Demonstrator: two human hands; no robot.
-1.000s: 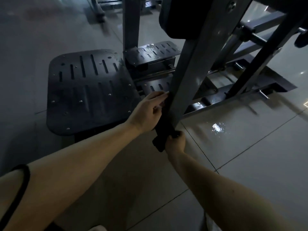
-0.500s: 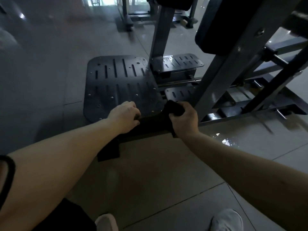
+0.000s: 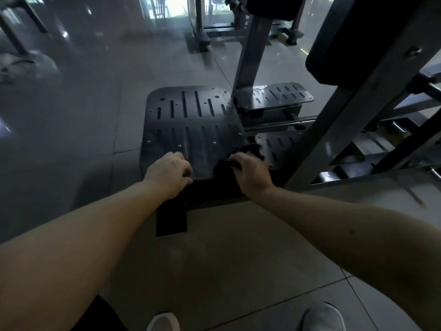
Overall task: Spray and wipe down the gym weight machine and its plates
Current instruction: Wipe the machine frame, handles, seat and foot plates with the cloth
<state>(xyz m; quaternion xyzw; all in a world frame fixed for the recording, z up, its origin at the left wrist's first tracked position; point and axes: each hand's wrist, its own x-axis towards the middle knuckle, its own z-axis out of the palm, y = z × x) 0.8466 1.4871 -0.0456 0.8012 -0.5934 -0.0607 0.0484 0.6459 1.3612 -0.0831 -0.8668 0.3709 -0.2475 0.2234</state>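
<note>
White shoes (image 3: 324,316) on the tile floor (image 3: 238,259) nearest; at the near edge of the big slotted footplate (image 3: 191,115) both hands, left hand (image 3: 169,173) and right hand (image 3: 250,173), are curled tight onto a dark cloth (image 3: 170,218), one end dangling below that edge; just past the footplate's far right corner, a grey upright (image 3: 250,48) and smaller slotted plate (image 3: 279,93).

Two bare hands mid-frame, left hand (image 3: 170,172) and right hand (image 3: 250,172); one dark cloth (image 3: 170,219); three black slotted metal footplates: large footplate (image 3: 191,120), upper small footplate (image 3: 279,93), lower small footplate (image 3: 276,145); two pale shoes at the bottom edge, left shoe (image 3: 163,322), right shoe (image 3: 324,317).
</note>
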